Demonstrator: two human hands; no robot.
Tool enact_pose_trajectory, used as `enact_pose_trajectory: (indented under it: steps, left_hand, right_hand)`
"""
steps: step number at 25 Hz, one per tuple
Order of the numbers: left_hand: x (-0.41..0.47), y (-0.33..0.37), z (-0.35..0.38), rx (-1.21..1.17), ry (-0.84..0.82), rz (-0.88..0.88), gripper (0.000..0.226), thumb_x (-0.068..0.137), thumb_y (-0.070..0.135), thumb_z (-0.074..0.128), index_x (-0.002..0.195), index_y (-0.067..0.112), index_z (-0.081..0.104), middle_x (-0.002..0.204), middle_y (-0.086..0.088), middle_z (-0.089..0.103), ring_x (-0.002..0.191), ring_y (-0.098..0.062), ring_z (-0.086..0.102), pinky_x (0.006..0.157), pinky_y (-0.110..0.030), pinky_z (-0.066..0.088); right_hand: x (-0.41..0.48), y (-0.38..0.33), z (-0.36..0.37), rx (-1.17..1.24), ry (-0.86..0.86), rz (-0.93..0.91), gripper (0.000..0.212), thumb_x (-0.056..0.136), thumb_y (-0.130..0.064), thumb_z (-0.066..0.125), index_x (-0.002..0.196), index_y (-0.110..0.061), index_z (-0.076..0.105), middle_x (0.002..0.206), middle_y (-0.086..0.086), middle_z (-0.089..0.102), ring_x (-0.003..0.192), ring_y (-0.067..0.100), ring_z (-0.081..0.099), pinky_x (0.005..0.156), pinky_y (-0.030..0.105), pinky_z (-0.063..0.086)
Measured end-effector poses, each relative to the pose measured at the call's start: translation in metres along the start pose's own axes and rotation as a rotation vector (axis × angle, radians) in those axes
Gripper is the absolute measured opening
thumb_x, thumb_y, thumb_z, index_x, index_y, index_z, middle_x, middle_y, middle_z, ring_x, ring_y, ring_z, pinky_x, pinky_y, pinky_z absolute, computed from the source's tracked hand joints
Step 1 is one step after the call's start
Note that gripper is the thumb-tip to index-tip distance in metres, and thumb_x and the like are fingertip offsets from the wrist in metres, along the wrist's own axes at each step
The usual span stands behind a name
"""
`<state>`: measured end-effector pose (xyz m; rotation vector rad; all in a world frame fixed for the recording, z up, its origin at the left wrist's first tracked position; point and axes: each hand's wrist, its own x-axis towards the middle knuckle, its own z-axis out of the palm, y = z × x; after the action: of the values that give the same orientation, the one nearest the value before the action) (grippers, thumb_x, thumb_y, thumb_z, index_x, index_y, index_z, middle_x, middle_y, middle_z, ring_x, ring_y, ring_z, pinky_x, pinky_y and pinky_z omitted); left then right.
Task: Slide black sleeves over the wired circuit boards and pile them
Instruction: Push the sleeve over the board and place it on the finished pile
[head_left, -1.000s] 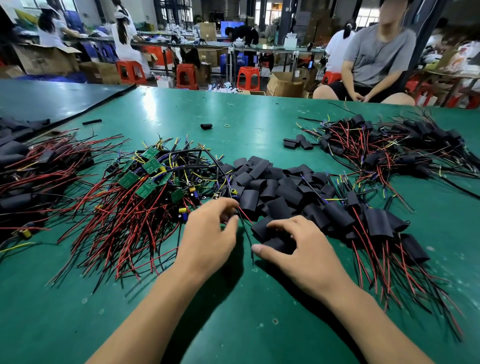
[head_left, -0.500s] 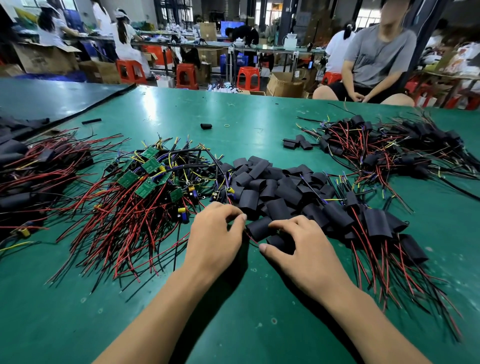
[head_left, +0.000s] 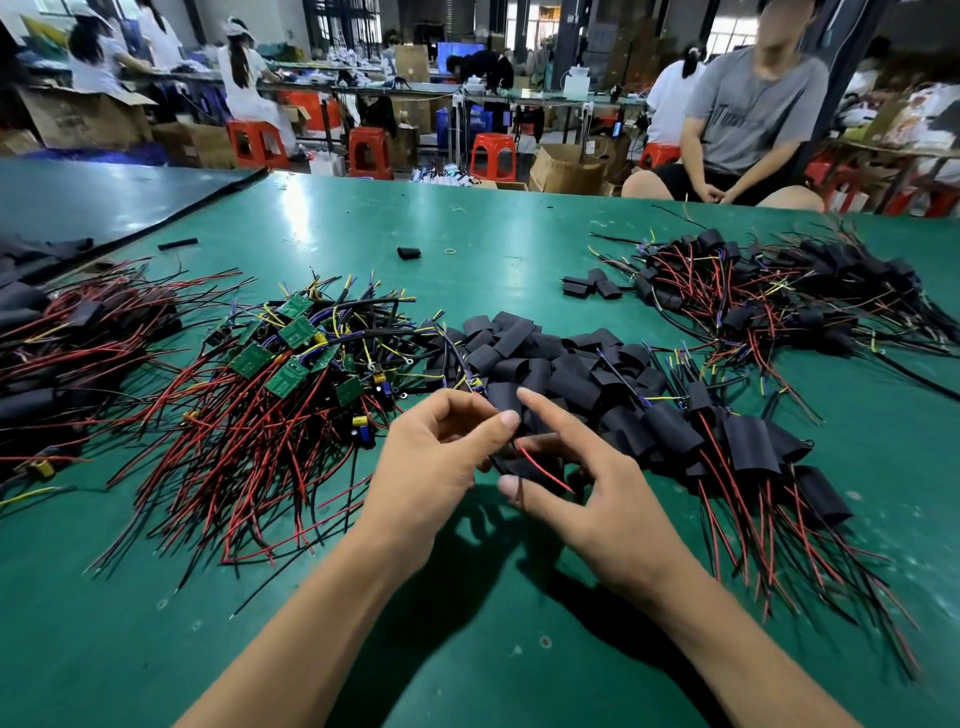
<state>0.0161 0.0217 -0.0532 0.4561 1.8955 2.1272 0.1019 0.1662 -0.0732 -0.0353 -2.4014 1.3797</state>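
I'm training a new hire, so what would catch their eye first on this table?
The tangle of red-wired green circuit boards left of centre, then the heap of black sleeves in the middle. In front, left hand and right hand hold one sleeve trailing a red wire.

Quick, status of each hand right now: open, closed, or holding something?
Left hand: fingers curled, pinching thin wires.
Right hand: holding a black sleeve, index finger straight.

Nothing properly readable tbh. Grey tee (head_left: 753, 119) has faint chest print, too blurry. Green boards (head_left: 298, 332): markings too tiny.
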Motion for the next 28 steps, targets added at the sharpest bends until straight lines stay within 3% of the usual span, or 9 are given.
enact_pose_trajectory:
  steps: [3, 7, 9, 13, 17, 21, 25, 28]
  left_hand:
    - [-0.001, -0.004, 0.003, 0.019, -0.050, -0.060, 0.012, 0.084, 0.020, 0.074, 0.086, 0.011, 0.067, 0.070, -0.001, 0.065, 0.059, -0.009, 0.054, 0.049, -0.018, 0.041]
    - [0.001, -0.003, 0.010, -0.261, -0.126, -0.254, 0.005, 0.088, 0.015, 0.067, 0.089, 0.011, 0.063, 0.076, -0.007, 0.068, 0.060, -0.015, 0.062, 0.054, -0.024, 0.051]
    - [0.005, -0.004, 0.013, -0.340, -0.085, -0.345, 0.013, 0.093, 0.020, 0.062, 0.095, 0.007, 0.062, 0.081, -0.012, 0.072, 0.057, -0.017, 0.063, 0.052, -0.027, 0.054]
    - [0.015, -0.006, 0.005, -0.273, 0.047, -0.381, 0.028, 0.100, 0.029, 0.053, 0.095, 0.002, 0.060, 0.077, -0.015, 0.073, 0.051, -0.020, 0.064, 0.046, -0.026, 0.055]
    - [0.021, -0.007, -0.001, -0.295, 0.060, -0.336, 0.033, 0.101, 0.032, 0.051, 0.100, 0.001, 0.061, 0.087, -0.018, 0.070, 0.058, -0.022, 0.067, 0.052, -0.030, 0.059]
    - [0.022, -0.006, -0.002, -0.326, 0.013, -0.360, 0.030, 0.098, 0.028, 0.056, 0.100, -0.001, 0.062, 0.087, -0.018, 0.071, 0.059, -0.022, 0.069, 0.053, -0.029, 0.058]
    - [0.015, -0.002, -0.005, -0.361, -0.110, -0.330, 0.038, 0.079, 0.020, 0.071, 0.110, -0.002, 0.063, 0.090, -0.014, 0.076, 0.061, -0.020, 0.069, 0.053, -0.025, 0.056]
    - [0.017, 0.003, -0.011, -0.409, -0.105, -0.308, 0.042, 0.075, 0.012, 0.070, 0.116, 0.003, 0.064, 0.099, -0.014, 0.075, 0.067, -0.020, 0.071, 0.058, -0.026, 0.058]
  right_hand:
    - [0.003, -0.009, -0.001, 0.403, -0.043, 0.034, 0.045, 0.082, -0.029, 0.078, 0.125, -0.036, 0.068, 0.108, -0.002, 0.076, 0.100, 0.012, 0.071, 0.086, 0.018, 0.051]
    - [0.003, -0.017, -0.003, 0.792, -0.035, 0.127, 0.027, 0.084, -0.016, 0.071, 0.111, -0.015, 0.076, 0.105, 0.010, 0.076, 0.090, 0.015, 0.074, 0.075, 0.020, 0.057]
    - [0.004, -0.021, -0.004, 0.919, -0.025, 0.188, 0.022, 0.086, -0.015, 0.067, 0.105, -0.011, 0.077, 0.100, 0.012, 0.076, 0.081, 0.014, 0.073, 0.066, 0.021, 0.056]
    - [0.006, -0.021, -0.017, 0.828, 0.033, 0.256, 0.025, 0.077, -0.036, 0.072, 0.099, -0.024, 0.079, 0.104, 0.005, 0.076, 0.082, 0.006, 0.067, 0.066, 0.025, 0.040]
    - [0.001, -0.019, -0.028, 1.019, -0.105, 0.263, 0.042, 0.064, -0.047, 0.085, 0.098, -0.021, 0.079, 0.101, 0.004, 0.074, 0.078, 0.012, 0.064, 0.061, 0.024, 0.045]
    - [-0.002, -0.017, -0.028, 1.050, -0.303, 0.270, 0.040, 0.068, -0.044, 0.084, 0.098, -0.018, 0.078, 0.099, 0.009, 0.074, 0.081, 0.015, 0.064, 0.062, 0.025, 0.043]
    - [-0.001, -0.016, -0.023, 0.884, -0.521, 0.313, 0.040, 0.076, -0.041, 0.080, 0.108, -0.016, 0.076, 0.108, 0.013, 0.073, 0.094, 0.015, 0.062, 0.067, 0.025, 0.040]
    - [0.001, -0.012, -0.018, 0.784, -0.495, 0.354, 0.045, 0.078, -0.034, 0.077, 0.119, -0.016, 0.072, 0.118, 0.014, 0.071, 0.103, 0.019, 0.056, 0.061, 0.021, 0.038]
